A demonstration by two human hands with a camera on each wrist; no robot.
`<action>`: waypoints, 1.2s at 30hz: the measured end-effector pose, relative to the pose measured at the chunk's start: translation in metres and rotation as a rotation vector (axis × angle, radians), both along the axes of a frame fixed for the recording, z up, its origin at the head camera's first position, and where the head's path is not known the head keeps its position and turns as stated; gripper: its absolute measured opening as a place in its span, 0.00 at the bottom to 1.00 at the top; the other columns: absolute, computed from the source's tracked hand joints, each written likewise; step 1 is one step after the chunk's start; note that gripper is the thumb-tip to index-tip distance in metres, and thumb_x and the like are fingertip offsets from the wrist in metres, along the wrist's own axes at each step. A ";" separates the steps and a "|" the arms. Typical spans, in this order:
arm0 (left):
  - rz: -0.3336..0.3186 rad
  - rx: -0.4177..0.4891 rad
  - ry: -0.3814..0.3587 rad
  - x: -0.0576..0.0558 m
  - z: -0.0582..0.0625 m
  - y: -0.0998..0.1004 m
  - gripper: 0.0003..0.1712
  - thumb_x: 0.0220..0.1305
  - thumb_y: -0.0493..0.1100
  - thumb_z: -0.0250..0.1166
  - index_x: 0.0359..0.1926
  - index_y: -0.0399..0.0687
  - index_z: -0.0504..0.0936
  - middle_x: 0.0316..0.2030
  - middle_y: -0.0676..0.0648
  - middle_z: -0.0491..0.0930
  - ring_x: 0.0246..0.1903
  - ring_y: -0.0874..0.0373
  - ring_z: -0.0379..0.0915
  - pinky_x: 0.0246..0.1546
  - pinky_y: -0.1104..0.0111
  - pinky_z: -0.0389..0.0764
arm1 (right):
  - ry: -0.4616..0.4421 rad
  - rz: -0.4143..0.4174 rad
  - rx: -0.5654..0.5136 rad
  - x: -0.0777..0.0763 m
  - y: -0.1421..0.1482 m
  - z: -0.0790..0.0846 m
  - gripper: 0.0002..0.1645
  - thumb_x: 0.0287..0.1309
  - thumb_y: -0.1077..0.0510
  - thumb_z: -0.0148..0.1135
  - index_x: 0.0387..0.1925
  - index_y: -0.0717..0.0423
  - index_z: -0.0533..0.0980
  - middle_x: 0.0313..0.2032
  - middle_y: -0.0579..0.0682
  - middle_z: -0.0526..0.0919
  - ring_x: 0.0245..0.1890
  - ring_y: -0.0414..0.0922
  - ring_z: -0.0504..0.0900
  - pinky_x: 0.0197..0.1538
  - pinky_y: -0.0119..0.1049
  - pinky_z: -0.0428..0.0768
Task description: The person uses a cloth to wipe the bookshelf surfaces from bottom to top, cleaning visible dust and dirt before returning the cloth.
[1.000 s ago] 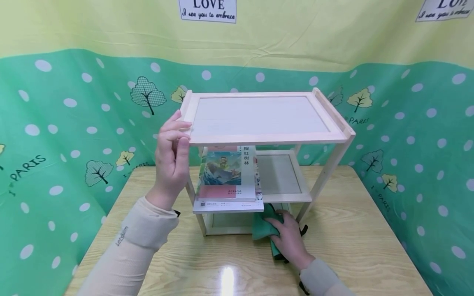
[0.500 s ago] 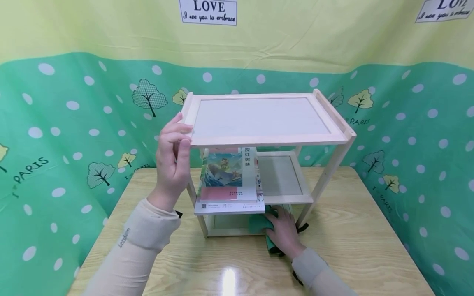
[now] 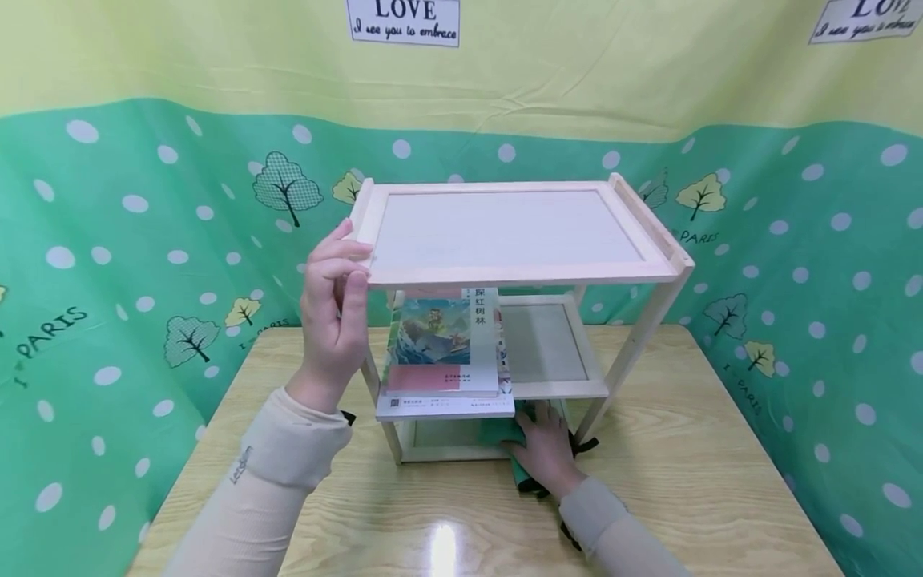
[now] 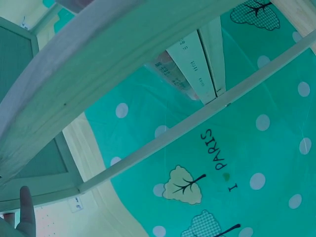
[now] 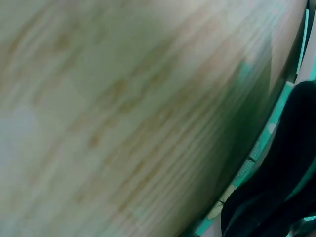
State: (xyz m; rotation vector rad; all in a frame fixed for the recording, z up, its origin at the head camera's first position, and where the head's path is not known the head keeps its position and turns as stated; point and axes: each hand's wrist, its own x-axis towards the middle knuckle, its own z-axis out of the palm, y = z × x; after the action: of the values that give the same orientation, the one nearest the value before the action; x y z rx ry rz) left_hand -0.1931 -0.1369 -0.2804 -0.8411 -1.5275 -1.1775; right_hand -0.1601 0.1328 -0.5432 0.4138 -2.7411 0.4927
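Left hand (image 3: 335, 308) holds rack (image 3: 505, 228) by its top tier's left edge, thumb at the front corner. Right hand (image 3: 546, 450) grips green bundle (image 3: 497, 432); fingertip wrap hard to see. Stacked books (image 3: 440, 340) on middle tier's left. Bundle's under the palm and fingers, at bottom tier's front.

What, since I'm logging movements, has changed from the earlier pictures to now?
The right hand and the soft green fabric item it holds moved slightly left and farther into the pale wooden three-tier rack; nothing was visibly let go. The left hand stayed at the rack's corner and the flat stacked paper books in place.
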 end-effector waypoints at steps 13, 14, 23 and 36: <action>-0.003 0.009 -0.002 0.000 0.000 0.001 0.20 0.72 0.46 0.51 0.35 0.29 0.68 0.43 0.29 0.75 0.64 0.31 0.66 0.74 0.46 0.61 | -0.067 0.015 -0.001 0.004 0.001 -0.003 0.39 0.48 0.42 0.74 0.57 0.62 0.77 0.59 0.69 0.72 0.58 0.67 0.74 0.57 0.66 0.77; -0.004 0.012 -0.001 0.000 0.000 0.001 0.19 0.72 0.46 0.51 0.35 0.29 0.68 0.43 0.29 0.75 0.64 0.31 0.65 0.74 0.46 0.61 | -0.073 0.020 -0.003 0.004 0.001 -0.003 0.40 0.49 0.41 0.73 0.58 0.61 0.76 0.60 0.69 0.72 0.59 0.67 0.73 0.58 0.66 0.77; -0.012 0.029 0.001 0.000 -0.001 0.002 0.18 0.71 0.43 0.51 0.35 0.28 0.68 0.42 0.28 0.75 0.63 0.31 0.65 0.74 0.46 0.61 | -0.131 0.041 -0.019 0.008 0.005 -0.006 0.40 0.52 0.38 0.69 0.60 0.59 0.75 0.67 0.69 0.67 0.67 0.68 0.66 0.66 0.67 0.70; -0.019 0.055 -0.011 0.001 0.000 0.005 0.11 0.67 0.36 0.50 0.35 0.27 0.67 0.42 0.27 0.74 0.64 0.31 0.65 0.75 0.45 0.59 | -0.232 0.054 0.004 0.010 0.006 -0.003 0.38 0.57 0.36 0.64 0.65 0.47 0.73 0.71 0.66 0.63 0.71 0.68 0.61 0.69 0.69 0.64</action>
State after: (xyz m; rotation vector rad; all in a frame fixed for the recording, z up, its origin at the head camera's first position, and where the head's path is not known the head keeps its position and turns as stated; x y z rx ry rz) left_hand -0.1922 -0.1321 -0.2809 -0.8152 -1.4925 -1.2338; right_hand -0.1498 0.1393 -0.5458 0.4587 -2.9604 0.5823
